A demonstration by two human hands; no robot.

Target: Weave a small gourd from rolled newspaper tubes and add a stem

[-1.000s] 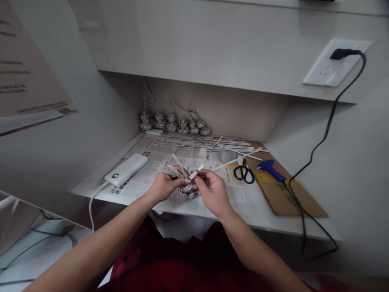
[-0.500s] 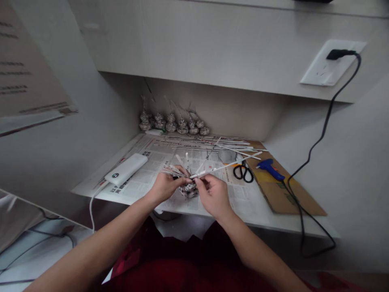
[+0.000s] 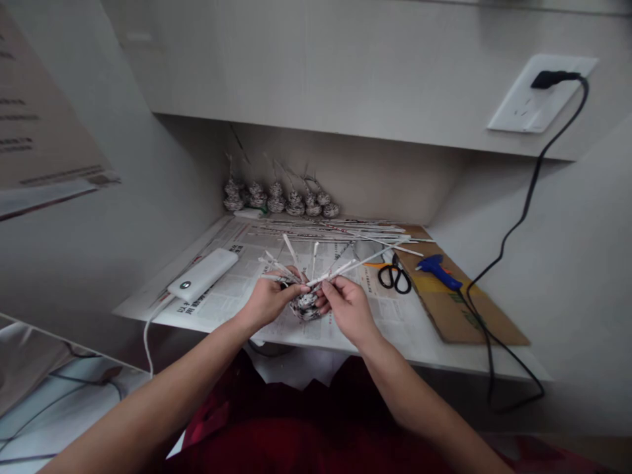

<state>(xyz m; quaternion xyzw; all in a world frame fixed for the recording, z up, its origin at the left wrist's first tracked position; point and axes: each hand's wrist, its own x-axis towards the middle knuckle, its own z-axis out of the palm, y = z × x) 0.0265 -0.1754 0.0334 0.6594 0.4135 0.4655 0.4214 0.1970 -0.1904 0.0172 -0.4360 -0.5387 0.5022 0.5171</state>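
- Head camera view: two bare hands meet at the middle of a white worktop, around a small woven paper piece (image 3: pixel 307 308) near its front edge.
- Left hand (image 3: pixel 273 298): nearly closed, thumb pressed at the top of the woven piece, gripping it where the strips emerge; its other fingers are partly hidden behind.
- Right hand (image 3: pixel 347 306): curled, thumb and forefinger pinching a long paper strip (image 3: pixel 380 251) at the piece's right side.
- The piece is rounded, ridged and mottled black and white; stiff, narrow white strips (image 3: pixel 290 250) fan upward from its top.
- Beneath lie flat, printed newspaper sheets (image 3: pixel 257 263).
- Behind, thin rolled paper sticks (image 3: pixel 340 230) lie in a loose pile, before a row of gourd-shaped woven figures (image 3: pixel 295 203).
- To the right: black-handled scissors (image 3: pixel 395 279) and a smooth blue glue gun (image 3: pixel 438 271) on brown cardboard (image 3: pixel 467 319).
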